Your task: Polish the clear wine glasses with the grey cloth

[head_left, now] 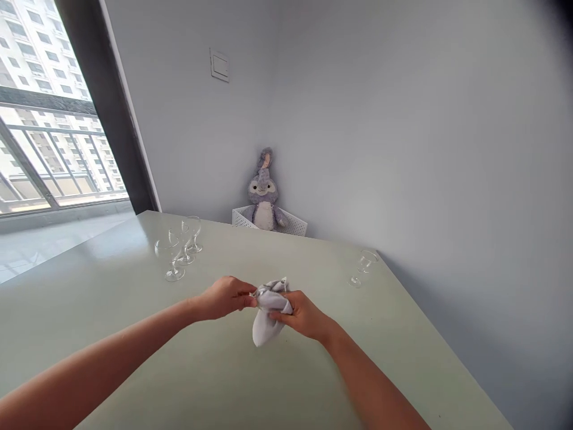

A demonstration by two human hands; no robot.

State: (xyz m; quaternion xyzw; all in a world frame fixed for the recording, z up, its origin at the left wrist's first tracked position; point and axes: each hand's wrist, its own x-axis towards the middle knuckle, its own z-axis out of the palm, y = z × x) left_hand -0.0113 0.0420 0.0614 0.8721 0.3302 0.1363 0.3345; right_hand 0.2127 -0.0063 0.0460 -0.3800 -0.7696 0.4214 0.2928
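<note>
A light grey cloth [265,327] hangs bunched over the table, wrapped around a mostly hidden glass [285,283]; small clear parts of it show at the cloth's top and left edges. My right hand [302,313] is closed on the cloth, its fingers pressing it from the right. On the left side, my left hand [228,297] pinches the clear edge of the glass beside the cloth. Three stemmed glasses, one of them nearest to me [172,263], stand upright at the back left. Another stemmed glass [362,267] stands alone on the right.
The pale green table [215,370] reaches toward the wall corner. Behind its far edge, a grey plush rabbit [264,203] sits in a white perforated basket [294,226]. A window with a railing [58,161] is at the left, and a switch [219,65] is on the wall.
</note>
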